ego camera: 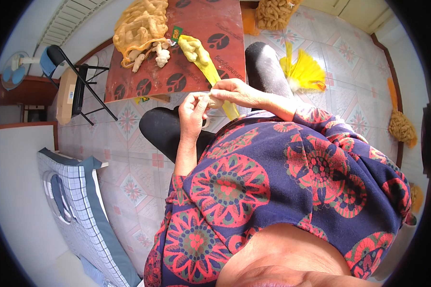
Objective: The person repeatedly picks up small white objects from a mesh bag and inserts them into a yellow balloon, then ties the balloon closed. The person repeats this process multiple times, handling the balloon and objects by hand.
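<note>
Above my lap, my left hand (193, 113) and my right hand (235, 92) come together on a small beige lump (214, 102), fingertips pinching it from both sides. A yellow net sleeve (207, 70) stretches from the table past my right hand and down toward my lap. Its far end bulges with several pale knobbly pieces (193, 49), which look like ginger root. On the table to the left, an orange net bag (140, 27) is full of similar pieces, and some loose ones (161, 55) lie by its mouth. My fingers partly cover the lump.
The red-brown table (186, 84) ends just beyond my knees. A small green packet (176, 33) rests on it. Yellow netting (305, 71) lies on the tiled floor to the right, and a filled net bag (274, 14) stands beyond. A folding chair (79, 86) is at left.
</note>
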Tool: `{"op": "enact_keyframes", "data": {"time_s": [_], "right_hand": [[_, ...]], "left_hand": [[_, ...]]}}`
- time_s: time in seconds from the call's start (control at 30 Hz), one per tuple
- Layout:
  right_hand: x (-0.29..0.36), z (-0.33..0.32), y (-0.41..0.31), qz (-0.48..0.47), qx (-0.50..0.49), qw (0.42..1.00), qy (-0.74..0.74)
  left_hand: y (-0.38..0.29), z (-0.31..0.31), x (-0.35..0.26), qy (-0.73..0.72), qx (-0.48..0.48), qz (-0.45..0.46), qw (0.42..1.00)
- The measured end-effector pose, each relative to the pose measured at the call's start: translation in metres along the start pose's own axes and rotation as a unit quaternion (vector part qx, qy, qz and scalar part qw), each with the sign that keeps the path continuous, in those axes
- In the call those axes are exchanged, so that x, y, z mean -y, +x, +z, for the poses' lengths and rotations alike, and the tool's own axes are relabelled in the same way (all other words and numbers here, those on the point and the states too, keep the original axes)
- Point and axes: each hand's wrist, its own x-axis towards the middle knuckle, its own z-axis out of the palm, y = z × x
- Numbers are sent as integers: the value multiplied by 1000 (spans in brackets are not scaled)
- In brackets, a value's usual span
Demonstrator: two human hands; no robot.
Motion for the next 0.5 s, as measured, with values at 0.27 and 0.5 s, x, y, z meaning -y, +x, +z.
{"op": "enact_keyframes", "data": {"time_s": [0.27, 0.5], "right_hand": [[1, -7, -9, 113, 5, 959, 261], [-1, -8, -10, 112, -73, 917, 377]], "left_hand": [[27, -8, -6, 18, -31, -48, 998], [108, -33, 1, 182, -97, -66, 976]]}}
